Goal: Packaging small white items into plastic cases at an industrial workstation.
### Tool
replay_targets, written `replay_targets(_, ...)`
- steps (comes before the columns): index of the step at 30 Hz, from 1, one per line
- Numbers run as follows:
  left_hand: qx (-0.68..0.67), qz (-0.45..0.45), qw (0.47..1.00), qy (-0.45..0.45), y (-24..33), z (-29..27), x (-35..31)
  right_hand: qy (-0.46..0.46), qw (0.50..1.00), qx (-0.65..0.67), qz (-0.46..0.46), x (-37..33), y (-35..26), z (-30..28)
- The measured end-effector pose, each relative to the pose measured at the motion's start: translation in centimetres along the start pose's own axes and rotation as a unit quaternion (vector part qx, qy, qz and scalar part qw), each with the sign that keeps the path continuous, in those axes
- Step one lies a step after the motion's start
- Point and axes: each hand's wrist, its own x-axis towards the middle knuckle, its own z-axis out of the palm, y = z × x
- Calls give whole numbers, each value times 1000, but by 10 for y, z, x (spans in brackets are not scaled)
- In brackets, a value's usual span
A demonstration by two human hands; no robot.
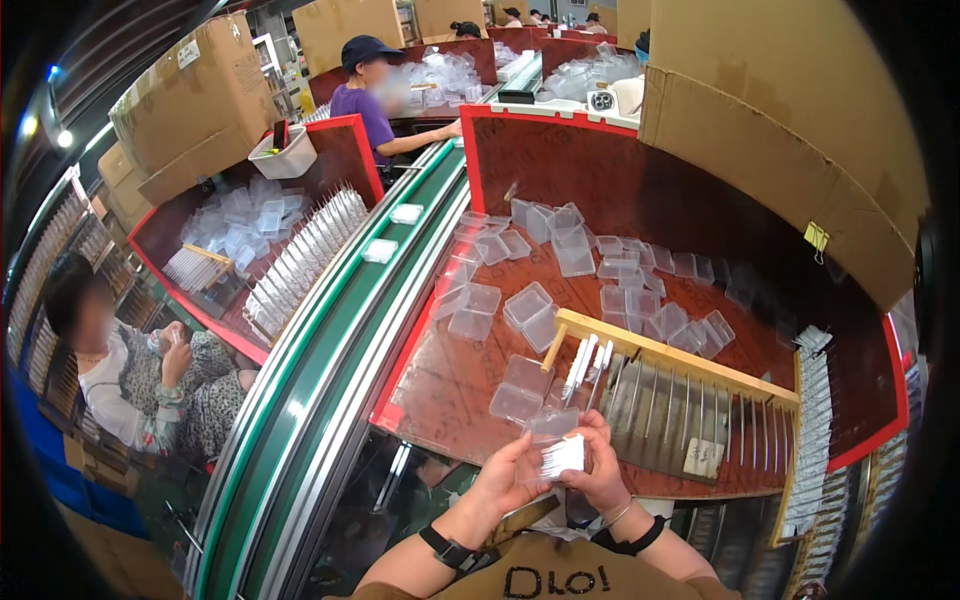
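My left hand (510, 476) and my right hand (603, 470) hold a small clear plastic box (553, 428) between them, close to my chest. A bundle of thin white sticks (563, 457) lies in the box, pinched by my right fingers. Just beyond my hands stands a wooden slotted rack (672, 352) with a few white sticks (584, 362) at its left end. Several empty clear hinged boxes (520, 390) lie open on the brown worktop (450, 380) in front of the rack.
A green conveyor belt (330, 350) runs diagonally on my left, carrying two closed boxes (380, 250). A seated person (140, 370) is at lower left, another person (375, 100) works farther up the line. Cardboard cartons (800, 120) rise at right. Racks of white sticks (300, 260) line the far bench.
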Motion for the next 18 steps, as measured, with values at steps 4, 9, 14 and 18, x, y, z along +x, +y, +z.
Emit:
replay_targets(4,20,11,998,54,-2,0,5,-5,968,-250,-12,1,-3,-5)
replay_targets(9,70,79,988,115,16,-1,-3,17,946,-323,-34,15,1,-11)
replay_targets(14,81,79,980,165,20,4,-2,148,989,0,-19,78,11,-36)
replay_targets(18,102,90,978,156,22,-5,-8,157,986,18,44,90,0,-30)
